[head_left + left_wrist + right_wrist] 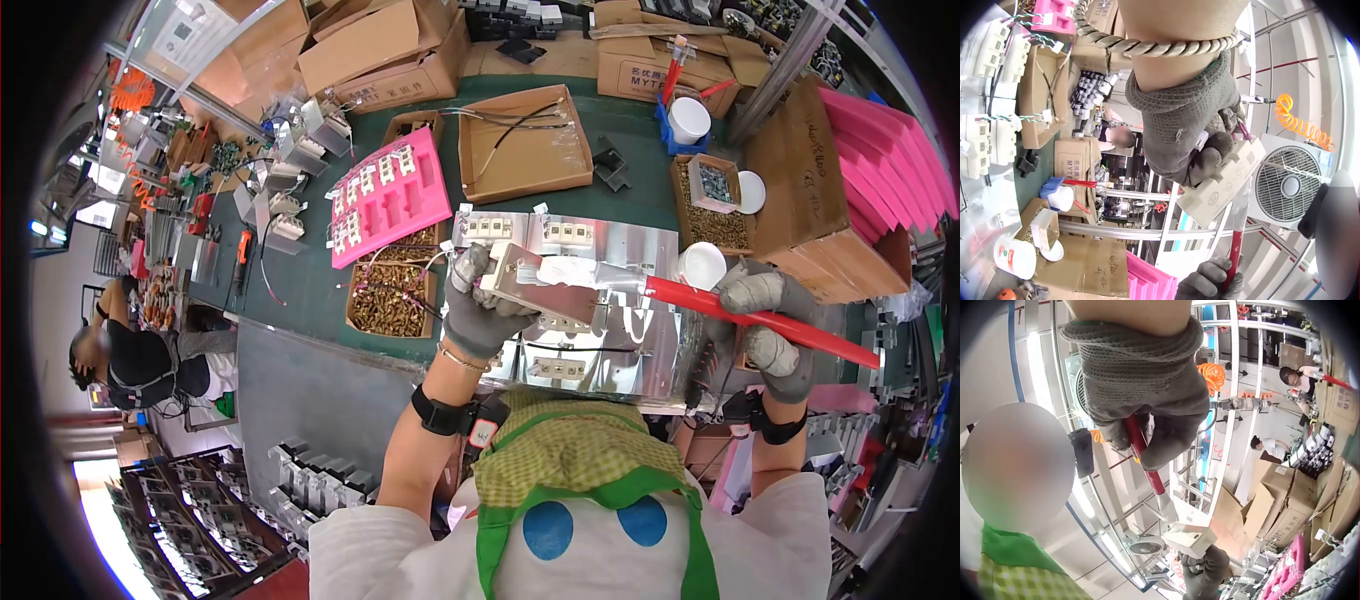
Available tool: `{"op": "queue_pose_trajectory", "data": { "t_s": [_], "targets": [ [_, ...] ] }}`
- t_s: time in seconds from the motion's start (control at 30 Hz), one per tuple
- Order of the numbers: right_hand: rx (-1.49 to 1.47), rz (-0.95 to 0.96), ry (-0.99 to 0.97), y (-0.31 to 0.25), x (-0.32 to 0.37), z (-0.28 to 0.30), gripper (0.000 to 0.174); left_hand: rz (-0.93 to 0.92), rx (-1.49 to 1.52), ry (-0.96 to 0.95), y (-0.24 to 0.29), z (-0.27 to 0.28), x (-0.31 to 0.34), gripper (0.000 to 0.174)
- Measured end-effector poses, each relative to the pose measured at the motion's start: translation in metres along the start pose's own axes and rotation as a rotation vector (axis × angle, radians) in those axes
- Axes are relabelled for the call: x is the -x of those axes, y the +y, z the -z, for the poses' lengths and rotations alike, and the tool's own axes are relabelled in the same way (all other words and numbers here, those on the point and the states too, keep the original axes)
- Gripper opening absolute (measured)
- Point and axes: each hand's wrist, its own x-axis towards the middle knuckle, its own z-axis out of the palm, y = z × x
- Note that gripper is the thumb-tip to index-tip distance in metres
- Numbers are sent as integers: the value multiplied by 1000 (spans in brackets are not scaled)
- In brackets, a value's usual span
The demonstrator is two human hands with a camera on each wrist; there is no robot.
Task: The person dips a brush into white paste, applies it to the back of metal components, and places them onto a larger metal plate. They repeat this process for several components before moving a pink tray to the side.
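My gloved left hand [480, 305] grips a cream rectangular block [1219, 187] by one end, raised over the workbench. A flat metal-looking face [565, 300] of the block is turned upward in the head view. In my gloved right hand [768, 325] is a red-handled spatula [720, 305], with fingers curled round the handle. Its pale blade lies over the block's face, with white paste [572, 270] at its end. Below the hands, shiny metal plates [655, 255] carry several cream blocks with terminals [568, 232].
A pink foam tray [425, 185] holds several white parts, beside boxes of brass-coloured screws [385, 308]. Behind lies a shallow cardboard tray [475, 180] with cables. A white tub [702, 264] stands by my right hand, near a large carton [835, 265] of pink foam.
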Motion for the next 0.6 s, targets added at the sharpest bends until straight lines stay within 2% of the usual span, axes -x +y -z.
{"op": "queue_pose_trajectory", "data": {
  "t_s": [0.03,0.1,0.23,0.5,0.6],
  "targets": [
    [-7,24,-18,-1,-2,-2,35,-74,-38,-59,-6,14,4,64],
    [-18,73,-51,-6,-8,-10,33,3,68,-96,14,-35,-1,61],
    [98,149,-84,-4,-11,-16,31,290,562,-125,21,-32,-10,52],
    [298,210,-166,-4,-16,-14,29,269,608,28,29,-38,-7,58],
    [378,42,-162,-11,-10,-9,30,236,613,-38,32,-33,-9,59]
  ]
}}
